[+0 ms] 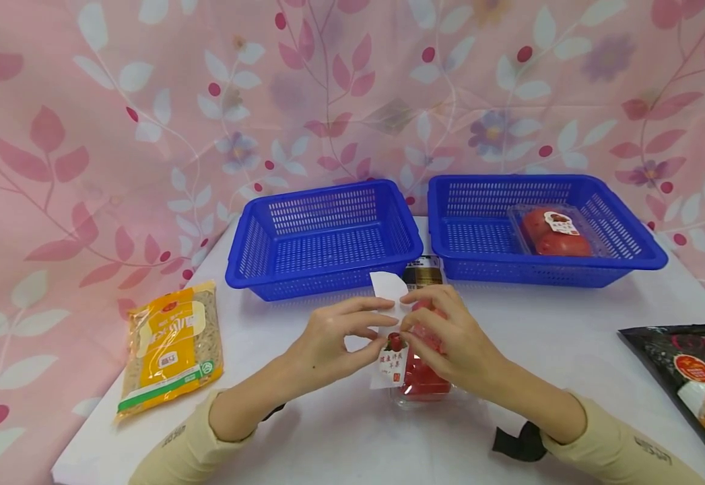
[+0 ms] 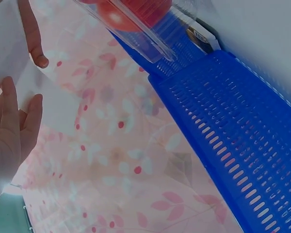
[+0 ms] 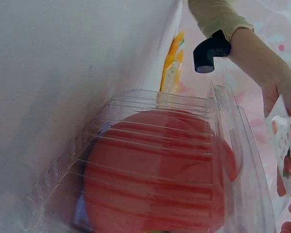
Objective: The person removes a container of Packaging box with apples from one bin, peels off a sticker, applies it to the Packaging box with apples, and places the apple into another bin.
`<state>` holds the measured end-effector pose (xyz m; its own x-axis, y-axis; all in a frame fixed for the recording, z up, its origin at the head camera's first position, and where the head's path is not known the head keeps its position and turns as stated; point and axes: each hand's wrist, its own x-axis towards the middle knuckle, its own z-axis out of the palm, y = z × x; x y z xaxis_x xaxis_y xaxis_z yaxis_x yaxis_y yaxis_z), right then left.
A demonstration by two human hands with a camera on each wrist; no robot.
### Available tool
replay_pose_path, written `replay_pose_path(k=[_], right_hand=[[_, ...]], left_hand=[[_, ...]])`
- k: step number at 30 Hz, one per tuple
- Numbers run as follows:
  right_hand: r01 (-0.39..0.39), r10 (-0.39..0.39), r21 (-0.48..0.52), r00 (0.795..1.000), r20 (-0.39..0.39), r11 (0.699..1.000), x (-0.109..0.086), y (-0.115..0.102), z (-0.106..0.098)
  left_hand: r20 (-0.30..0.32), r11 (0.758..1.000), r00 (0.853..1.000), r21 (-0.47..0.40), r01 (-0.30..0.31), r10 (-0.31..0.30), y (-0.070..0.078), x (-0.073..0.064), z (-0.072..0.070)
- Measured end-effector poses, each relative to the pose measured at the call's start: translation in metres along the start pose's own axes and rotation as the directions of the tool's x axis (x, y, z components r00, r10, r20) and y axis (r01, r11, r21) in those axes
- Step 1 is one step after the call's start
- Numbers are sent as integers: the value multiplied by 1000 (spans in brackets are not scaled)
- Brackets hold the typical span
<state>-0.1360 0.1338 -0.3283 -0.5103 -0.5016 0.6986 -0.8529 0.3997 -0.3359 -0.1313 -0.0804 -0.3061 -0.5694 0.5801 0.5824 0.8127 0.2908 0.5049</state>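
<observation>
Both hands meet at a white paper label with a red fruit picture and printing. My left hand pinches its left side between thumb and fingers. The right hand pinches the label's right edge. Just behind and below lies a clear plastic box of red fruit, partly covered by the right hand. Through its ridged lid, a large round red fruit shows in the right wrist view. The label's blank white side appears in the left wrist view.
An empty blue basket stands behind the hands. Beside it, another blue basket contains a labelled box of red fruit. A dark-and-gold package lies between them. A yellow grain bag is left, a black food packet right.
</observation>
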Motion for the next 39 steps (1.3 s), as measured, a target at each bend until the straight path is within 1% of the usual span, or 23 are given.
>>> replay_pose_path(k=[5,8,13,17,22,27,36,39], right_hand=[[23,-23,0,1000,-3,1000,0,0,1],[28,-28,4,1000,1,1000,0,-1,1],[10,-10,1,1000,23,1000,-1,-1,1],[-3,3,-5,1000,28,1000,-2,-1,0],[8,-8,-7,1000,20,1000,-2,0,0],[1,-1,-11,1000,31,1000,-2,-1,-2],[4,-4,3,1000,29,1000,-2,-1,-3],[14,-14,6,1000,20,1000,-1,-1,-4]], left_hand=[[23,993,998,111,-52,50,-4,0,2],[47,987,996,140,-77,71,-6,-1,3],[60,985,995,151,-83,75,-7,-3,3],[68,988,997,141,-54,44,-7,-4,4],[72,987,997,152,-47,37,-7,-5,5],[64,988,998,153,-31,21,-7,-5,5],[60,987,998,155,-31,22,-9,-6,5],[54,986,998,160,-45,36,-10,-5,4]])
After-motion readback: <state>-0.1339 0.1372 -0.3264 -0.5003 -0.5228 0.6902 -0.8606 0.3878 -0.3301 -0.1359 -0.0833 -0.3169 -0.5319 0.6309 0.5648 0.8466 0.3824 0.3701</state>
